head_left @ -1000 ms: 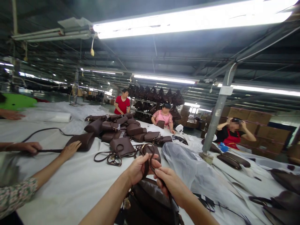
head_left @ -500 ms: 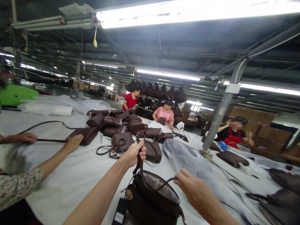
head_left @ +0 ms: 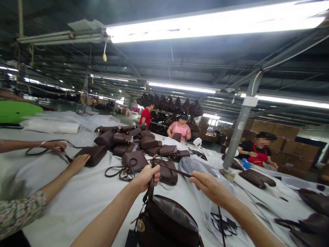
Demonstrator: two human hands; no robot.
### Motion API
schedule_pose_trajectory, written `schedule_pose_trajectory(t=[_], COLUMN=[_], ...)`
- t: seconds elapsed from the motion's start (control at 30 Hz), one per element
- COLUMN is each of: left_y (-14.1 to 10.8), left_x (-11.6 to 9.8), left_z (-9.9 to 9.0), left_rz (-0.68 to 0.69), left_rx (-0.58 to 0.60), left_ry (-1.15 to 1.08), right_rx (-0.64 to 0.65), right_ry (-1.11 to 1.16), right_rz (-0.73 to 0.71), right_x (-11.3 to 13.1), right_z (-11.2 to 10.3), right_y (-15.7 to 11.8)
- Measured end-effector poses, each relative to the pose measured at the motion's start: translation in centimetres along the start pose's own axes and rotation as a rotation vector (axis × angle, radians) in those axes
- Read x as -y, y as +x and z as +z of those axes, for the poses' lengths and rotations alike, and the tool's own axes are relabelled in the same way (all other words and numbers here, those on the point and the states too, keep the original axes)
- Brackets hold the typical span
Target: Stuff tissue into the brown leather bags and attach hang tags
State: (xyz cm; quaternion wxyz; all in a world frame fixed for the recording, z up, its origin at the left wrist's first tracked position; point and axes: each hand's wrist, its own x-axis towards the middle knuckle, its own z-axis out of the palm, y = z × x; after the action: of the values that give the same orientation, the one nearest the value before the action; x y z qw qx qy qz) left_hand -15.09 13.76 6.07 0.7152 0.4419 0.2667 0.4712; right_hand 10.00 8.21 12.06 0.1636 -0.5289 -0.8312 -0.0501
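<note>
A dark brown handbag stands in front of me, its top open and a pale, wrinkled lining showing inside. My left hand is closed around its handle straps above the bag's left end. Between my hands a thin dark strap runs taut. My right hand pinches that strap, and its loose end hangs below the palm. A round gold charm dangles at the bag's left side, near a dark tag partly cut off by the frame.
Brown bags lie heaped on the white-covered table. At left, a co-worker's hands handle another bag and its strap. Clear plastic lies right of centre, near a grey post. More people work across the table.
My right hand has drawn the strap up and out, from a slack loop over the bag's opening to a straight line. The co-worker's far hand at left has moved right, closer to their bag.
</note>
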Motion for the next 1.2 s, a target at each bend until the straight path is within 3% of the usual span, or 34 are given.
schedule_pose_trajectory(t=[0.07,0.13,0.27,0.4,0.5,0.63,0.7,0.8,0.9,1.0,1.07,1.2], left_y=[0.5,0.8,1.1,1.3,1.4,1.1,0.9,0.6,0.3,0.1,0.0,-0.1], left_x=[0.1,0.8,2.9,4.0,2.9,-0.5,-1.8,-1.6,0.2,1.7,1.9,1.3], left_z=[-0.7,-0.3,2.9,5.0,3.9,0.0,-1.3,-0.1,3.5,6.2,6.5,5.4], left_rz=[0.055,0.043,-0.025,0.024,0.081,0.091,0.110,0.051,-0.060,-0.096,-0.084,-0.122], left_rx=[-0.077,-0.085,-0.033,-0.071,-0.112,-0.146,-0.155,-0.085,0.055,0.237,0.294,0.280], left_ry=[-0.046,-0.100,-0.248,-0.330,-0.390,-0.422,-0.407,-0.325,-0.136,0.204,0.382,0.578], right_rx=[-0.076,-0.126,-0.023,0.061,0.088,0.100,0.048,-0.003,0.019,-0.013,-0.027,-0.038], right_ry=[-0.075,-0.177,-0.340,-0.407,-0.270,0.089,0.152,0.030,-0.145,-0.269,-0.318,-0.360], right_rz=[0.090,0.118,0.033,-0.009,-0.042,-0.056,-0.030,-0.027,-0.033,0.018,0.048,0.064], right_x=[-1.6,-1.3,4.0,8.1,7.6,3.8,1.8,0.6,2.1,4.1,4.8,4.1], right_z=[0.3,1.0,2.8,3.9,4.0,2.9,2.0,0.9,0.2,-0.1,-0.2,0.0], right_y=[-0.9,-1.3,-0.7,0.2,-0.4,-2.9,-4.0,-4.2,-2.6,-0.8,-0.1,-0.3])
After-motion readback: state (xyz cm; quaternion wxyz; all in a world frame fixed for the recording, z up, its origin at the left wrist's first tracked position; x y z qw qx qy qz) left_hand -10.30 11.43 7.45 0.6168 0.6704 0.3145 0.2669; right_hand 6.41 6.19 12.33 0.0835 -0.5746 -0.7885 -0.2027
